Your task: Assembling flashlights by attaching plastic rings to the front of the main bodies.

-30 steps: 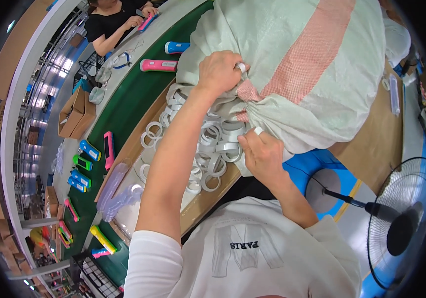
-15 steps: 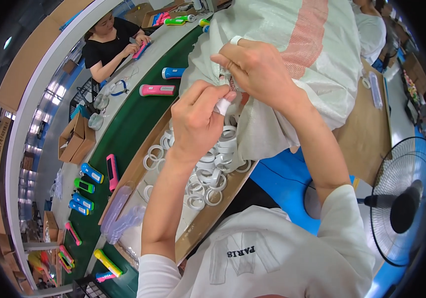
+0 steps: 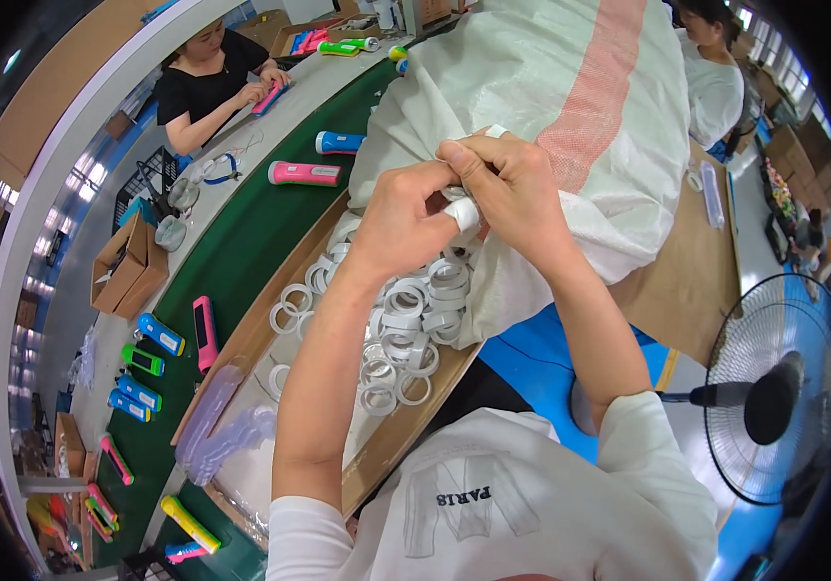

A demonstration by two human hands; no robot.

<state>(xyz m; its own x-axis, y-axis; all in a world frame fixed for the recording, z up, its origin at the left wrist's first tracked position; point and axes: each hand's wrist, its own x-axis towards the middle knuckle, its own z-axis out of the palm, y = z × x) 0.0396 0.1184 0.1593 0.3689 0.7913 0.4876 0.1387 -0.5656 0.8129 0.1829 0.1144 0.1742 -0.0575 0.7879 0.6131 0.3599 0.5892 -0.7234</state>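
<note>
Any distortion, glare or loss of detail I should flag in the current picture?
In the head view, fisheye curvature bows the green belt, and the picture's corners are black; in the head view, windows at upper right glare white; in the head view, the left hand and right hand look fairly sharp.

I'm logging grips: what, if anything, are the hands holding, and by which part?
The white sack, by its bunched neck, in the left hand and right hand.

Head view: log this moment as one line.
left hand: holding sack | right hand: holding sack | hands: close together | white rings: in cardboard tray
</note>
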